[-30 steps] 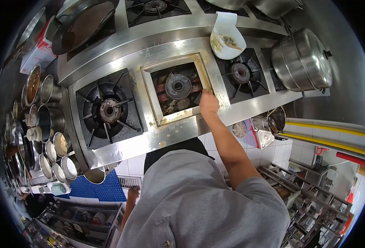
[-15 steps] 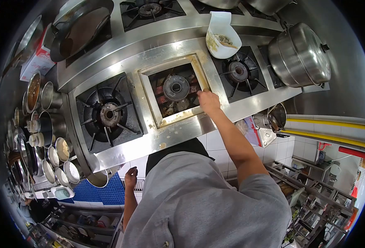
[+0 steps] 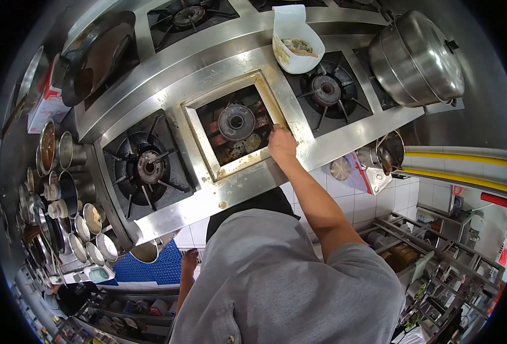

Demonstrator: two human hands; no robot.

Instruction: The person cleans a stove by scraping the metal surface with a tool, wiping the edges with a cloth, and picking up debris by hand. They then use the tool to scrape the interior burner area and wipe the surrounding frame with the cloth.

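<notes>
My right hand (image 3: 282,143) is at the right side of the raised square metal rim (image 3: 203,163) around the middle burner. Its fingers are bunched and pressed against the rim; whatever they hold, if anything, is hidden under them. Inside the rim sits a round burner head (image 3: 236,122) over a sooty, stained pit with reddish pieces. Brown grease stains mark the rim. My left hand (image 3: 189,261) hangs low at my side, below the stove's front edge, loosely bent with its fingers apart, touching nothing that I can see.
Burners with black grates flank the middle one, left (image 3: 150,166) and right (image 3: 326,89). A white plastic container (image 3: 299,57) with food scraps stands behind the right burner. A large lidded steel pot (image 3: 417,60) is far right, a wok (image 3: 101,54) back left, several metal bowls (image 3: 93,221) at left.
The view has tilted slightly, so the stove appears shifted left. My right hand stays at the rim's right side, a little nearer its middle. My left hand still hangs low.
</notes>
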